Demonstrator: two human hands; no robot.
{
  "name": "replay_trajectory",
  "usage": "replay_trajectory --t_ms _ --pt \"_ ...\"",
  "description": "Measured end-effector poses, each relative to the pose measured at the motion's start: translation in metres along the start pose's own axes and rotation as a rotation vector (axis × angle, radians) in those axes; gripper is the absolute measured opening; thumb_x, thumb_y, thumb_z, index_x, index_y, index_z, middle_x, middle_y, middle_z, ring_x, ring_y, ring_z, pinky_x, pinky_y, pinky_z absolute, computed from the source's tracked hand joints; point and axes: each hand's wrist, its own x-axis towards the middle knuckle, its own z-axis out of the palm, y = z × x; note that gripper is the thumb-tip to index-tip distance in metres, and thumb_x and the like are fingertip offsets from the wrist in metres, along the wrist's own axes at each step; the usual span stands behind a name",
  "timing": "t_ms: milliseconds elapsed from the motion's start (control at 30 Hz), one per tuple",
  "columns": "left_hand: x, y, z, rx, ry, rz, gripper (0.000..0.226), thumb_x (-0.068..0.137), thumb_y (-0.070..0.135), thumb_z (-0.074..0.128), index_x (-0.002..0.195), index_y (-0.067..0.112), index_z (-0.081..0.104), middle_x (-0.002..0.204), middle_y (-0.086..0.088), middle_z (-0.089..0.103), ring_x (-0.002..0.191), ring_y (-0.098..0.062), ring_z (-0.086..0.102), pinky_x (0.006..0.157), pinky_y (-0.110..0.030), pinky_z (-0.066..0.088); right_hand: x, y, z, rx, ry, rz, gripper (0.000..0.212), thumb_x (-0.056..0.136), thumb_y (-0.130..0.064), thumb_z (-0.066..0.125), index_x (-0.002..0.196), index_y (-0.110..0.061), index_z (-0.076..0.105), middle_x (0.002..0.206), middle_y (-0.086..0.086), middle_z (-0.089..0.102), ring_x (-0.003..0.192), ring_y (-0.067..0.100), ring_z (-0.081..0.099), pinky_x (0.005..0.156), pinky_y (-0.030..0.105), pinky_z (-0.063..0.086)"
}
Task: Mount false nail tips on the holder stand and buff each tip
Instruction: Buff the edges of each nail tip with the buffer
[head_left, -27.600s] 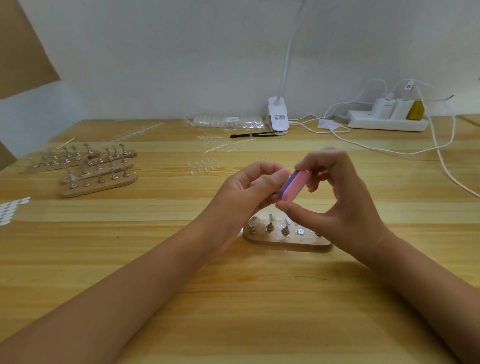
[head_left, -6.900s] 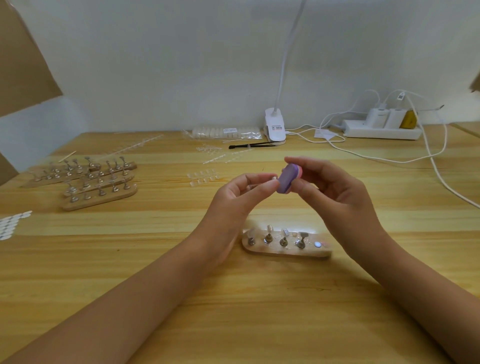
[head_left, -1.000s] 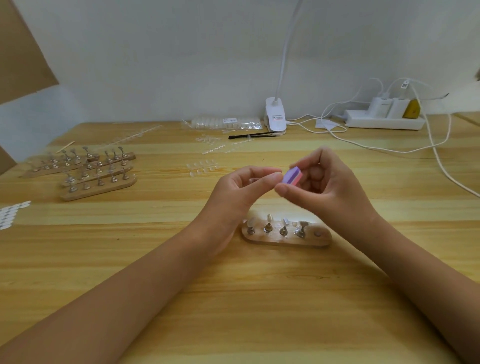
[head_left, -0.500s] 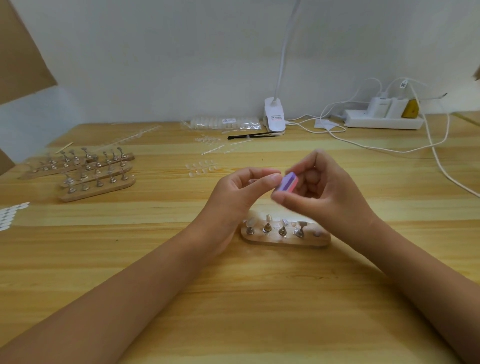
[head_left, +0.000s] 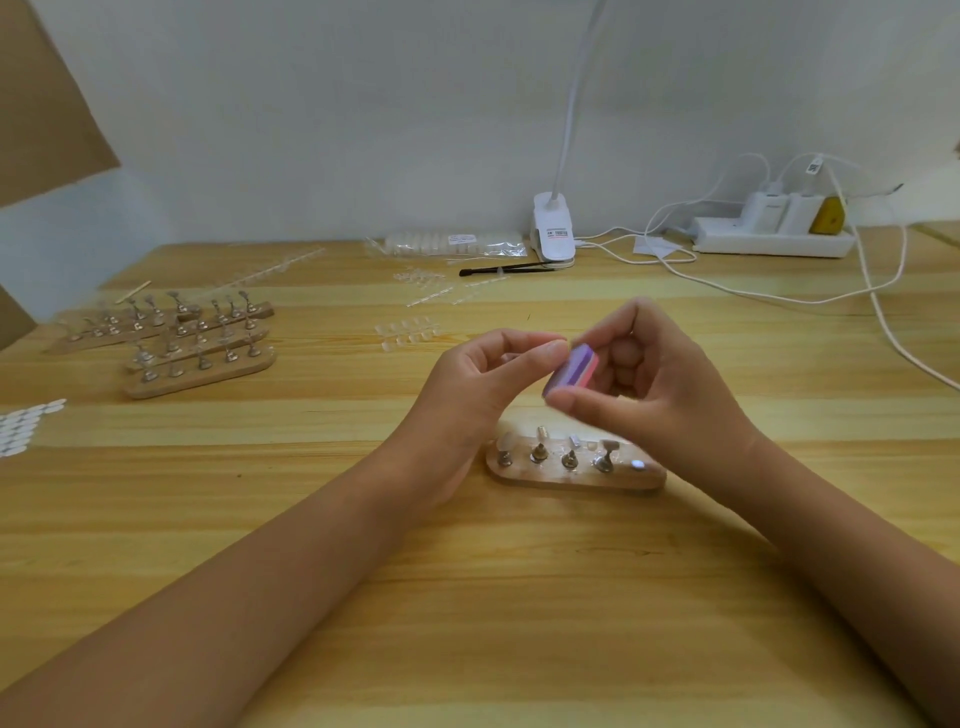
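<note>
My right hand grips a small purple and pink buffer block between thumb and fingers. Its purple face lies against the fingertips of my left hand, which pinch something too small to make out. Both hands hover above a wooden holder stand on the table. The stand carries several metal pegs, some with pale nail tips on them.
More wooden holder stands lie at the far left. Loose clear nail tips lie behind my hands. A bag of tips, a black tool, a lamp clamp, a power strip and white cables sit at the back.
The buffer block has tilted and slid a little down and left against my left fingertips over the last second. The holder stand stays where it was.
</note>
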Motion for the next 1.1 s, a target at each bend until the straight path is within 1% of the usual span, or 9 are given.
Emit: replay_trajectory --t_ms 67,133,200,500,600,733,800,967,1100 --pt "0.0002 -0.0005 -0.0004 -0.008 -0.006 0.005 0.033 0.072 0.043 0.073 0.098 0.022 0.075 0.106 -0.003 0.075 0.106 -0.01 0.067 0.089 -0.019 0.044 -0.0007 -0.0002 0.001 -0.004 -0.016 -0.006 0.044 0.07 -0.039 0.084 0.095 -0.021 0.054 0.08 0.003 0.07 0.066 0.012 0.063 0.06 0.023 0.054" --pt "0.0004 -0.0005 -0.0002 -0.005 -0.009 0.013 0.033 0.071 0.044 0.073 0.096 0.023 0.075 0.102 0.0 0.075 0.101 -0.003 0.067 0.082 -0.009 0.046 0.0013 -0.002 -0.0006 0.02 0.032 0.0 0.045 0.069 -0.038 0.082 0.097 -0.018 0.054 0.08 -0.001 0.071 0.067 0.009 0.064 0.061 0.019 0.053" --pt "0.0001 -0.0003 0.0002 -0.013 -0.016 0.019 0.03 0.071 0.044 0.073 0.094 0.024 0.075 0.099 0.002 0.075 0.099 -0.002 0.068 0.079 -0.007 0.046 0.002 -0.003 -0.0016 0.043 0.017 0.008 0.046 0.068 -0.034 0.081 0.099 -0.015 0.054 0.08 -0.001 0.072 0.066 0.009 0.065 0.062 0.019 0.053" --pt "0.0005 -0.001 0.0013 -0.047 -0.008 0.022 0.029 0.072 0.04 0.073 0.094 0.021 0.075 0.098 0.001 0.076 0.102 -0.008 0.067 0.096 -0.025 0.044 0.0001 -0.005 0.0007 0.067 -0.027 0.02 0.044 0.068 -0.029 0.081 0.099 -0.013 0.055 0.079 0.002 0.072 0.064 0.011 0.064 0.061 0.022 0.055" --pt "0.0003 -0.0019 0.0012 -0.036 -0.008 0.02 0.032 0.072 0.041 0.073 0.096 0.02 0.075 0.102 -0.001 0.076 0.105 -0.008 0.067 0.096 -0.024 0.043 0.0011 -0.0067 -0.0004 0.074 0.029 0.021 0.047 0.066 -0.033 0.08 0.1 -0.013 0.054 0.079 0.002 0.072 0.066 0.011 0.066 0.061 0.019 0.053" --pt "0.0007 -0.0022 0.001 -0.043 -0.009 0.025 0.031 0.072 0.041 0.072 0.095 0.021 0.075 0.1 0.0 0.076 0.105 -0.01 0.067 0.1 -0.027 0.044 -0.0003 -0.0066 0.0013 0.059 -0.023 0.01 0.043 0.067 -0.031 0.08 0.098 -0.015 0.054 0.079 -0.001 0.072 0.066 0.01 0.064 0.062 0.022 0.055" --pt "0.0012 -0.0022 0.0011 -0.041 0.001 0.018 0.034 0.071 0.042 0.072 0.096 0.02 0.074 0.101 0.001 0.076 0.104 -0.008 0.067 0.096 -0.024 0.043 0.0011 -0.0063 0.0012 0.071 0.023 0.019 0.044 0.066 -0.031 0.08 0.098 -0.014 0.054 0.079 -0.001 0.072 0.066 0.011 0.065 0.061 0.02 0.054" --pt "0.0015 -0.0034 0.0005 -0.062 -0.013 0.007 0.036 0.072 0.04 0.073 0.099 0.016 0.074 0.097 0.0 0.075 0.101 -0.009 0.067 0.101 -0.029 0.044 -0.0014 -0.0066 0.0021 0.072 -0.031 0.004 0.04 0.069 -0.033 0.08 0.094 -0.015 0.054 0.082 0.015 0.071 0.064 0.021 0.064 0.058 0.024 0.055" --pt "0.0025 -0.0051 0.0027 -0.101 -0.01 -0.014 0.04 0.073 0.04 0.073 0.101 0.012 0.073 0.101 -0.007 0.074 0.104 -0.015 0.065 0.108 -0.034 0.041 0.0021 -0.0066 0.003 0.098 -0.012 0.015 0.037 0.071 -0.027 0.077 0.095 -0.013 0.054 0.082 0.018 0.069 0.063 0.018 0.063 0.059 0.024 0.054"
